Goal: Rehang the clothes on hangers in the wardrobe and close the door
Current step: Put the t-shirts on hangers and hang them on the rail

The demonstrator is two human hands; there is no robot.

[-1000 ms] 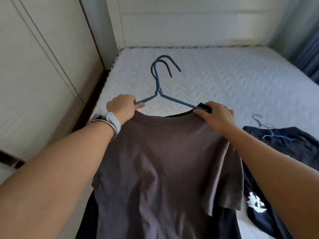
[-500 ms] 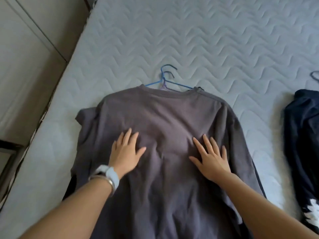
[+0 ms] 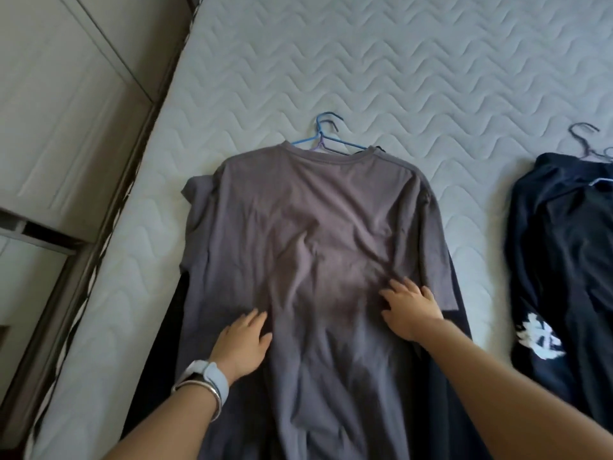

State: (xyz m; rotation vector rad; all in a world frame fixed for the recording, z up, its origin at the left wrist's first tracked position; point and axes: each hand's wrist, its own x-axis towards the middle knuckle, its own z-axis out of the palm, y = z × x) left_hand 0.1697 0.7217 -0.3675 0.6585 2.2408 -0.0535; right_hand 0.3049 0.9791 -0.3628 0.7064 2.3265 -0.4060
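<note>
Nearest, the left hand (image 3: 243,340), a pale watch (image 3: 205,376) on its wrist, and the right hand (image 3: 409,310) both rest on the lower body of the grey T-shirt (image 3: 315,220). The grip of each is slack: fingers spread on the cloth, closed round nothing. The T-shirt lies face down on the mattress (image 3: 398,61), on top of a darker garment (image 3: 447,360) whose edges show at both sides.

The cloth between the hands is creased. A stroke towards the body would likely drag the shirt down and pull its collar off the blue hanger (image 3: 323,131), because nothing holds the hanger in place. Pressing hard could also shift the dark layer below, which runs off the near edge of the bed.

Farther up, two hooks lie crossed at the neckline. Lifting one hanger may catch the other and bring both garments up together.

To the right, well apart, a navy garment with a white print (image 3: 557,260) lies with its own hanger (image 3: 583,137). The wardrobe door (image 3: 66,94) stands at the left.
</note>
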